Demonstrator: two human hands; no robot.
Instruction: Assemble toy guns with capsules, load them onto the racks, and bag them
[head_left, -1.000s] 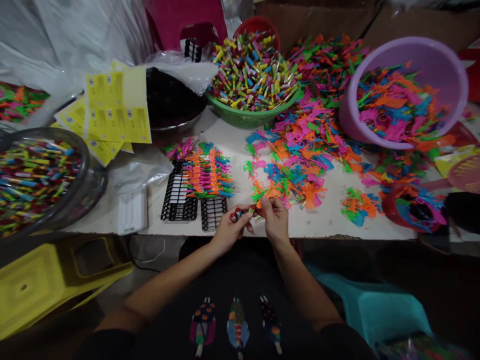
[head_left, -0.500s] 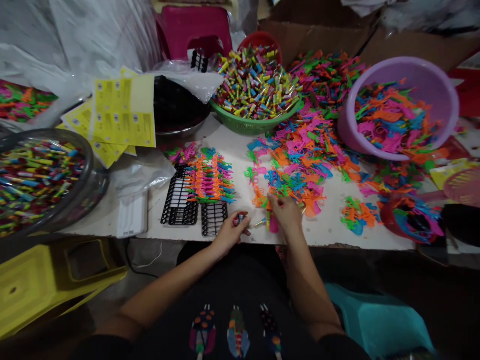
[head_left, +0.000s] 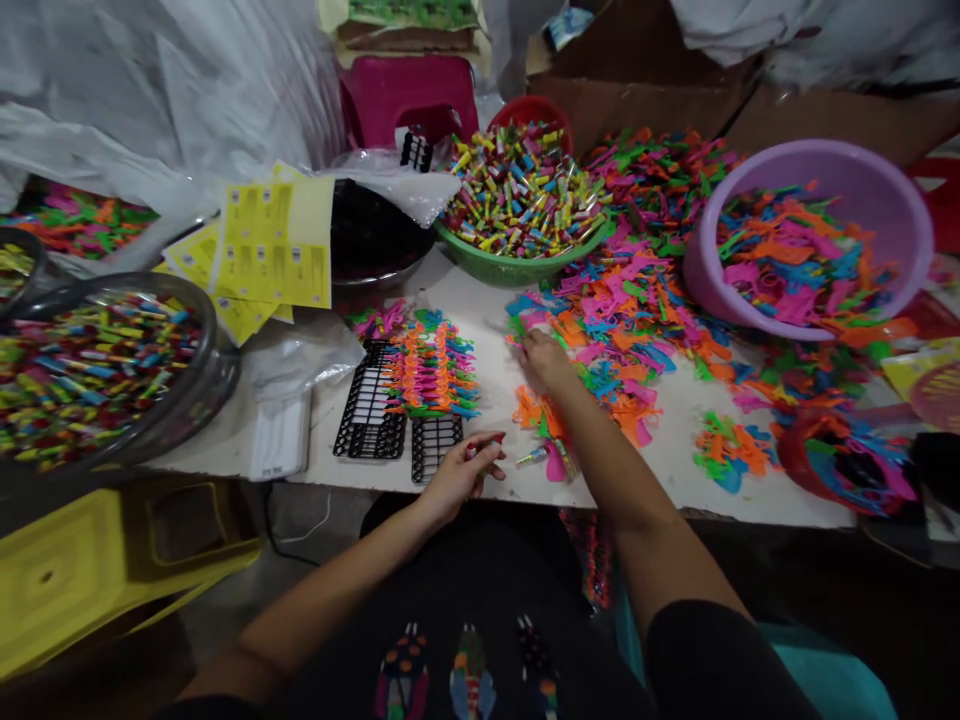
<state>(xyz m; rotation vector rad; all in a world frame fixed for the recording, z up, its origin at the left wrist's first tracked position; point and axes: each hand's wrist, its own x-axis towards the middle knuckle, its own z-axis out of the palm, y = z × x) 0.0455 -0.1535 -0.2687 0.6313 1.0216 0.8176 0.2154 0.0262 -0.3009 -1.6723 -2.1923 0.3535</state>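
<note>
1. My right grip point(head_left: 545, 362) has moved farther across the surface point(head_left: 491, 375) and is now at the near-left edge of the loose coloured plastic pieces point(head_left: 619, 345). Its fingers look narrow, but blur means I cannot tell whether it holds anything.
2. My left grip point(head_left: 463, 470) stays near the front edge, curled around a small red piece point(head_left: 497, 439), mostly hidden.
3. The hands are now well apart, so they no longer work over one spot.
4. Right of the left grip lies a small tube point(head_left: 531, 458); just beyond that grip, a black rack point(head_left: 437, 450).
</note>
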